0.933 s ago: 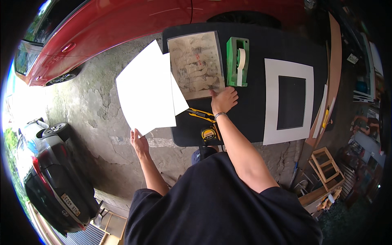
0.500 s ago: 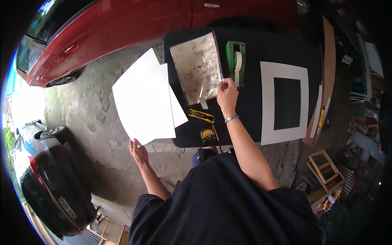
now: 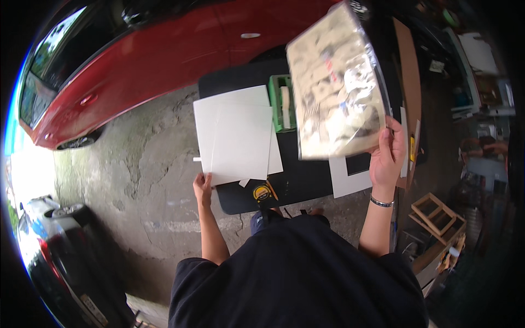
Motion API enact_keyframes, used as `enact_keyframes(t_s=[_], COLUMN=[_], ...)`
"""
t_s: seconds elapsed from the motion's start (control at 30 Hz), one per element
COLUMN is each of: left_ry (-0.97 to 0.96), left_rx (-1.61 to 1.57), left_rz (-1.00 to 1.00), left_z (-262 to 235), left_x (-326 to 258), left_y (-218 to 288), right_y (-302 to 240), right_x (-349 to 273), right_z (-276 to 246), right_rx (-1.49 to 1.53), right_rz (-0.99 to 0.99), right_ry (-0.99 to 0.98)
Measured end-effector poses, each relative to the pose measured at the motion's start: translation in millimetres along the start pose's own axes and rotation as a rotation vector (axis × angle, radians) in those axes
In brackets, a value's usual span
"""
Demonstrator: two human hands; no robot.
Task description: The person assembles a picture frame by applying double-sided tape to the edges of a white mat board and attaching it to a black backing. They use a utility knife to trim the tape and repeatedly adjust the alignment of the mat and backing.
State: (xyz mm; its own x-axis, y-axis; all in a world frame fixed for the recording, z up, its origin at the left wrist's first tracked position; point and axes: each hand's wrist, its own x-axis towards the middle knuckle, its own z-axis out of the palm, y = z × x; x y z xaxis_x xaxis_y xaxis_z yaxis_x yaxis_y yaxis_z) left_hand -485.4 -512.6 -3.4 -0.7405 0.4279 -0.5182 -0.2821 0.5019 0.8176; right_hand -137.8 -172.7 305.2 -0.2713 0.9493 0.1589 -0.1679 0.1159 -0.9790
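Observation:
My left hand (image 3: 203, 188) is closed on the lower left corner of overlapping white sheets (image 3: 232, 136), which lie over the left part of the black table. My right hand (image 3: 389, 153) grips the lower right corner of a picture in a clear plastic sleeve (image 3: 336, 87), raised and tilted over the table's right side. Glare covers part of the sleeve. Beneath it, a white mat frame (image 3: 343, 183) is mostly hidden. Between the sheets and the picture stands a green tape dispenser (image 3: 283, 104). Close to the near edge lie a yellow-and-black tape measure (image 3: 262, 192) and a pencil (image 3: 272, 189).
The black table (image 3: 301, 183) stands beside a red car (image 3: 164, 60). Long brown board strips (image 3: 409, 65) and a yellow-handled tool (image 3: 413, 148) are on the right. Wooden frames (image 3: 435, 218) lean at the lower right. A dark car (image 3: 76, 262) is parked at left.
My right hand has lifted the sleeved picture off the table and carried it right, over the mat frame. My left hand has brought the white sheets right, covering where the yellow utility knife lay.

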Motion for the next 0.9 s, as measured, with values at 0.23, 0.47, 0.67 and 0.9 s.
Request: enact_keyframes(t_s=[0.23, 0.47, 0.67, 0.9], left_ry=[-0.021, -1.312, -1.041, -1.168], left_rx=[0.027, -0.681, -0.735, -0.414], left_rz=[0.230, -0.438, -0.187, 0.285], left_z=[90.6, 246.1, 266.5, 269.9], left_x=[-51.1, -165.0, -214.9, -285.8], left_y=[96.5, 143.6, 205.9, 225.3], right_y=[-11.2, -5.5, 9.0, -22.4], right_x=[-66.3, -126.1, -169.0, -138.4], right_z=[-69.2, -101.5, -178.1, -176.2], right_rx=[0.198, 0.438, -0.369, -0.730], right_rz=[0.157, 0.178, 0.137, -0.107], right_ry=[0.050, 0.009, 0.250, 0.133])
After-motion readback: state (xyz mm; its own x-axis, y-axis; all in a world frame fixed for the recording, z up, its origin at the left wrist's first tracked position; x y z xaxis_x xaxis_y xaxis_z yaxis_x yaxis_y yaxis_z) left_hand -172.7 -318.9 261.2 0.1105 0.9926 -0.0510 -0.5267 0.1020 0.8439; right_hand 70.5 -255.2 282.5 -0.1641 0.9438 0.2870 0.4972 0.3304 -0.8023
